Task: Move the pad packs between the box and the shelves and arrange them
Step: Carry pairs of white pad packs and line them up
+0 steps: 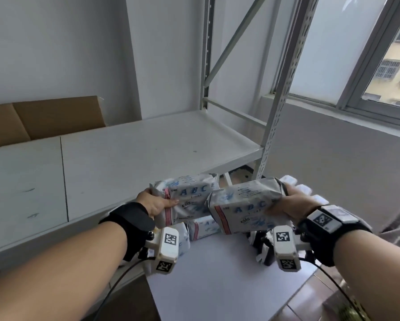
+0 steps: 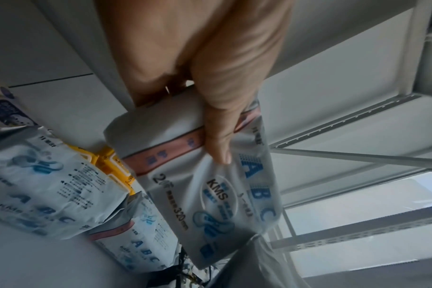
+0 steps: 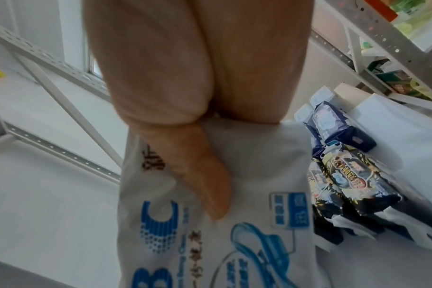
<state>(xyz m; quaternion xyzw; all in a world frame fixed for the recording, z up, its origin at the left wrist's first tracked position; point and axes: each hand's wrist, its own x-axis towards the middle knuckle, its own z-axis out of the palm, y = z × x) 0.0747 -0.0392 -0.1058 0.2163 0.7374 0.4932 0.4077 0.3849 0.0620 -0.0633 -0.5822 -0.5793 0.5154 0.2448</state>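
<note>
My left hand grips the left end of a white ABC pad pack, thumb across its pink stripe. With my right hand I hold a second white ABC pad pack by its right end, thumb pressed on the front. Both packs hang side by side just before the front edge of the white shelf, above the white box. More ABC packs and a yellow pack lie in the box. My fingers behind the packs are hidden.
Dark pad packs lie at the box's right side. A flat cardboard sheet leans at the shelf's back left. The perforated shelf post stands at the right front corner, with a window beyond.
</note>
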